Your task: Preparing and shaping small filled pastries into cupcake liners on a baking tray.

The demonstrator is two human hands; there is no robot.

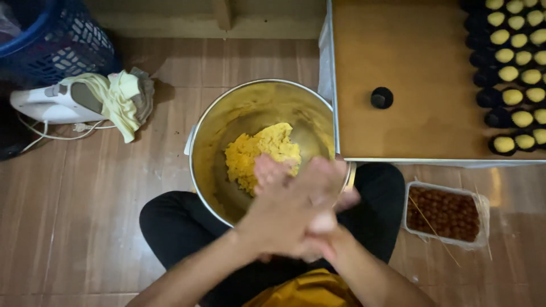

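Note:
My left hand [287, 207] lies palm down across my right hand [335, 230], the two pressed together and blurred above the near rim of a steel bowl [213, 122]. Whatever is between the palms is hidden. A lump of crumbly yellow dough [259, 150] sits in the bowl just beyond my fingers. My crossed legs in dark trousers [176, 224] are under the bowl.
A brown board [409, 62] at the right carries one lone black paper cup [381, 98] and rows of black cups with yellow balls [515, 74]. A clear tub of small brown pieces [443, 213] with thin skewers stands by my knee. Left: a white hand mixer [54, 102], yellow cloth [122, 96], blue basket [54, 34].

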